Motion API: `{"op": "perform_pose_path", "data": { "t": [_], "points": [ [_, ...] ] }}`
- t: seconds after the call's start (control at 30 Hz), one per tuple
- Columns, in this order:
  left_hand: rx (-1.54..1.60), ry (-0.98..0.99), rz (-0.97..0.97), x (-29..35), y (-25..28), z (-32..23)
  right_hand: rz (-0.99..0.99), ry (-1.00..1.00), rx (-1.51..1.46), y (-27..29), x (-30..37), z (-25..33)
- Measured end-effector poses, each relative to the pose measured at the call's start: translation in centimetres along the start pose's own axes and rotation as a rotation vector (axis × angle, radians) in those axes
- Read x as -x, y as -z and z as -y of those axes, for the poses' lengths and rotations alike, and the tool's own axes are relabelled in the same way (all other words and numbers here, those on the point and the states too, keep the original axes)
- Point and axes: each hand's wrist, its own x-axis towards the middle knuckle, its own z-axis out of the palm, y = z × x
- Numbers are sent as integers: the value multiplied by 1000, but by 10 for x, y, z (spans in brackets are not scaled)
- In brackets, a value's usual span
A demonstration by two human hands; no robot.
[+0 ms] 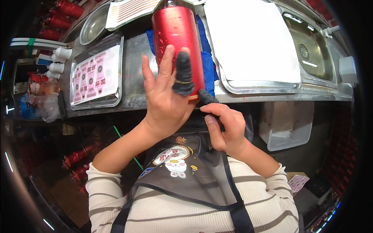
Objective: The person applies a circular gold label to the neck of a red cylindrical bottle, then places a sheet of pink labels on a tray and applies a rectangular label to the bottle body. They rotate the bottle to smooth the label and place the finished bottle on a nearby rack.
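A glossy red cylinder (175,29) with water drops and a metal fitting at its far end lies lengthwise on a blue towel (208,68). Over its near half is my left hand (167,97), fingers spread and stretched out. One of them wears a dark grey cloth cover held by a thin band. My right hand (229,126) is closed in a pinch beside the cylinder's near end. Another dark grey finger cover (208,97) shows just beyond its fingertips; whose finger it is on, I cannot tell. Anything in the pinch is hidden.
Left on the metal counter is a tray (119,70) with a sheet of pink labels (95,75). A white sheet (252,42) covers a tray on the right, beside a sink (311,50). Below hangs a translucent bin (287,128). More red cylinders (79,157) stand low left.
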Motion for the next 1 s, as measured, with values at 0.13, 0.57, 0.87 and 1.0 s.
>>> {"op": "perform_pose_path", "data": {
  "t": [0.13,0.57,0.87,1.0],
  "points": [
    [246,151,-146,31,-16,12,16,-158,-23,4,4,5],
    [681,352,-9,52,-6,23,42,-216,120,4,2,14],
    [983,396,-73,46,-13,14,182,282,344,9,-14,28],
    [908,434,-235,38,-7,39,382,257,304,-21,-31,35]
  ]
}}
